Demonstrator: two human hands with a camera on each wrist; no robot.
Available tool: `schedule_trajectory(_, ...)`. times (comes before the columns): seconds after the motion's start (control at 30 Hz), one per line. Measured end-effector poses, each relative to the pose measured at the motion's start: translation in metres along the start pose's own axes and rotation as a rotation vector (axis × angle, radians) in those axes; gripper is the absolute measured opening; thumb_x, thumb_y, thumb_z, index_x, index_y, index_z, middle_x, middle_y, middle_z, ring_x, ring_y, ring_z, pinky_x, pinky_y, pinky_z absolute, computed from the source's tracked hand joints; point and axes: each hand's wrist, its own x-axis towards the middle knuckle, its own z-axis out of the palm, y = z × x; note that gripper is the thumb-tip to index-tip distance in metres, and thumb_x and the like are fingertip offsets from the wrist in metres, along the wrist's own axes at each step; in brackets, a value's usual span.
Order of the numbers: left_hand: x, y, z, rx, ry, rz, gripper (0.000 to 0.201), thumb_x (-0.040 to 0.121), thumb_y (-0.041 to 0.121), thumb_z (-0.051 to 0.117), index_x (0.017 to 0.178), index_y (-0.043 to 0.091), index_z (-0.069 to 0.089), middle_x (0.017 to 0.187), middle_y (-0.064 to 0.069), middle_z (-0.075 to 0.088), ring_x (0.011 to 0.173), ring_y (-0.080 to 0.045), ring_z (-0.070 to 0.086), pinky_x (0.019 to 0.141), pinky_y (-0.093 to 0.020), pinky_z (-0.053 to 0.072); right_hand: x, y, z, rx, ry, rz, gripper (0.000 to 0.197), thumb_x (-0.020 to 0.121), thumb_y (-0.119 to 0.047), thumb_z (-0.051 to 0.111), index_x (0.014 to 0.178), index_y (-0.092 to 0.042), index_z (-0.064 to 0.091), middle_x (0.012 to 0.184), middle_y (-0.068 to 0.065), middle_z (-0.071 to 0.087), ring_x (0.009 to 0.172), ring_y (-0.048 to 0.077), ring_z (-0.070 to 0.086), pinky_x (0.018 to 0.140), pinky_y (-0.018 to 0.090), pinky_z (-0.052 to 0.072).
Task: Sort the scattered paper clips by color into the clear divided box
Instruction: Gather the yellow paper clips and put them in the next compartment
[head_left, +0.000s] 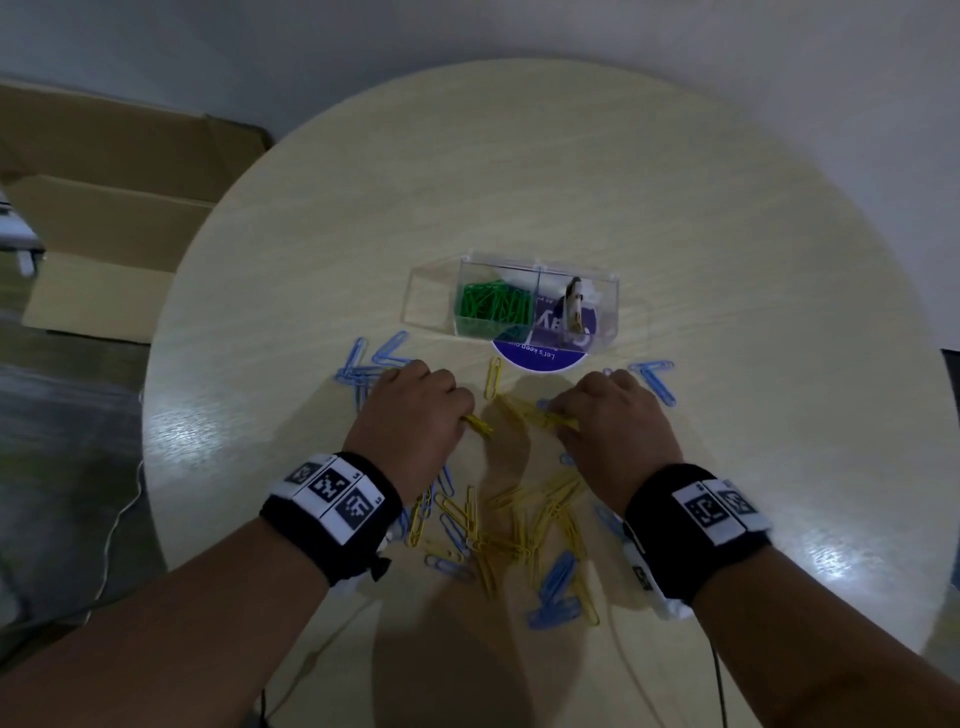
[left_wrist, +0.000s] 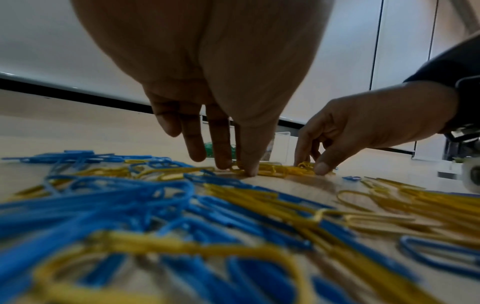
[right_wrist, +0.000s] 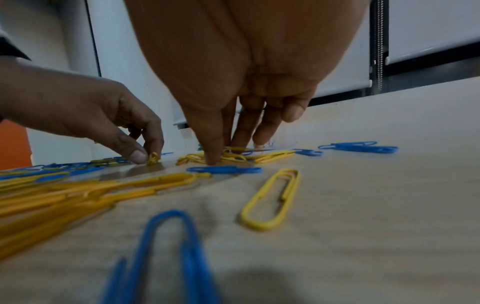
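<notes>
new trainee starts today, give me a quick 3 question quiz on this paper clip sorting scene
1. True or false: the green paper clips already sit in a compartment of the clear divided plastic box.
2. Which colour of clip does the left hand pinch? A blue, B yellow, C green.
3. Fill in: the loose clips on the round wooden table are yellow and ____.

Key: 1 true; 2 B; 3 blue.

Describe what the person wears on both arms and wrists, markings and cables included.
Both forearms are bare, with no sleeves reaching them. The left wrist carries a wide black band with white panels printed with black square code markers. The right wrist has a matching black band with similar markers. Thin cables trail from under both bands toward the table edge.
</notes>
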Motion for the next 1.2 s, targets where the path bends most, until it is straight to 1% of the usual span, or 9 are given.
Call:
schedule_trajectory(0.13,-0.001,-0.001,-0.008,-0.036,-0.008,-0.045,0.023,0.077,0.03,0.072,0.097,0.02,0.067,0.088,-0.001,0.06,0.09,-0.03,0.055,0.073,-0.042,0.046,-0.004,0.007,-0.006,0.076,-0.042,0.112,0.063,0.07,-0.05,0.071,0.126,-0.028,0.057,0.108,0.002,0.061,0.101,0.03,0.052,0.089,0.039,0.043)
schedule_trajectory(0.2,0.0,0.0,-0.011,-0.056,-0.007,-0.062,0.037,0.074,0.03,0.075,0.109,0.02,0.066,0.094,-0.003,0.06,0.092,-0.031,0.055,0.076,-0.043,0.046,-0.006,0.016,-0.01,0.078,-0.011,0.167,0.075,0.065,-0.063,0.069,0.129,-0.029,0.053,0.115,0.0,0.062,0.106,0.029,0.052,0.09,0.04,0.043)
schedule_trajectory(0.3,0.001,0.001,-0.012,-0.074,-0.021,-0.048,0.047,0.076,0.028,0.075,0.12,0.022,0.063,0.102,-0.002,0.059,0.097,-0.03,0.053,0.081,-0.044,0.046,-0.01,0.028,-0.015,0.065,0.014,0.224,0.083,0.057,-0.068,0.071,0.128,-0.031,0.052,0.122,0.0,0.061,0.113,0.031,0.05,0.091,0.042,0.042)
schedule_trajectory(0.5,-0.004,-0.001,-0.005,-0.037,-0.017,-0.001,0.023,0.077,0.029,0.075,0.099,0.023,0.071,0.092,0.001,0.062,0.092,-0.029,0.055,0.075,-0.043,0.047,-0.014,0.028,-0.015,0.124,0.145,0.114,0.053,0.063,-0.053,0.074,0.107,-0.025,0.068,0.103,0.002,0.065,0.1,0.032,0.056,0.087,0.042,0.047)
schedule_trajectory(0.7,-0.003,0.0,-0.009,-0.112,-0.133,-0.041,0.009,0.084,0.024,0.068,0.091,0.02,0.065,0.098,-0.002,0.054,0.095,-0.029,0.049,0.076,-0.045,0.047,-0.004,-0.003,0.003,0.046,-0.008,-0.105,0.035,0.071,-0.035,0.071,0.103,-0.022,0.07,0.097,0.003,0.065,0.088,0.032,0.056,0.077,0.04,0.05)
schedule_trajectory(0.83,0.001,0.003,-0.009,-0.104,-0.172,-0.02,0.008,0.08,0.017,0.07,0.084,0.016,0.063,0.088,-0.006,0.057,0.086,-0.03,0.054,0.068,-0.04,0.045,0.0,-0.01,0.003,0.065,-0.046,-0.093,0.011,0.075,-0.024,0.067,0.085,-0.02,0.07,0.082,0.005,0.063,0.079,0.033,0.057,0.073,0.038,0.049)
schedule_trajectory(0.93,-0.003,0.005,-0.007,-0.065,-0.201,-0.033,0.015,0.075,0.011,0.073,0.082,0.016,0.06,0.08,-0.006,0.059,0.077,-0.031,0.059,0.06,-0.038,0.046,-0.003,-0.012,0.001,0.118,-0.111,-0.045,0.007,0.079,-0.02,0.063,0.085,-0.016,0.067,0.084,0.008,0.062,0.085,0.033,0.058,0.074,0.037,0.045)
schedule_trajectory(1.1,-0.008,0.008,-0.008,-0.15,-0.168,-0.103,0.005,0.088,0.019,0.06,0.092,0.015,0.059,0.09,-0.007,0.058,0.087,-0.031,0.057,0.069,-0.043,0.05,-0.011,-0.005,-0.009,0.308,-0.044,0.016,0.011,0.072,-0.014,0.069,0.079,-0.022,0.065,0.077,0.0,0.064,0.078,0.022,0.06,0.069,0.031,0.042)
schedule_trajectory(1.2,0.0,0.01,-0.01,-0.298,-0.024,-0.146,0.004,0.086,0.02,0.064,0.089,0.017,0.062,0.087,-0.004,0.056,0.084,-0.03,0.055,0.07,-0.042,0.048,-0.015,0.001,-0.018,0.508,0.035,0.149,0.016,0.072,-0.01,0.072,0.078,-0.023,0.064,0.074,-0.006,0.064,0.07,0.007,0.058,0.064,0.013,0.042)
